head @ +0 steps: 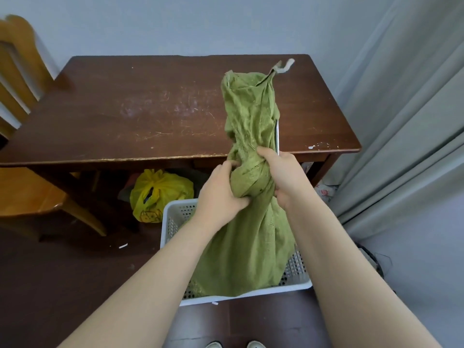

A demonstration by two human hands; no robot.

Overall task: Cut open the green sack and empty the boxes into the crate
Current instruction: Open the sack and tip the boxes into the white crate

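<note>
I hold the green sack [251,116] upside down over the white perforated crate [173,217] on the floor. My left hand [221,192] grips the bunched middle of the sack from the left. From the right, my right hand [283,172] grips the same bunch, and a thin metal blade [277,136] sticks up from that hand behind the cloth. The sack's lower part spreads into the crate and hides its inside. A tied white cord end [283,65] sticks out at the sack's upper corner. No boxes show.
A dark wooden table [150,109] stands just beyond the crate. A yellow plastic bag [158,194] lies under it. A wooden chair [25,192] is at the left, a grey curtain [406,121] at the right. My shoes [233,344] show at the bottom edge.
</note>
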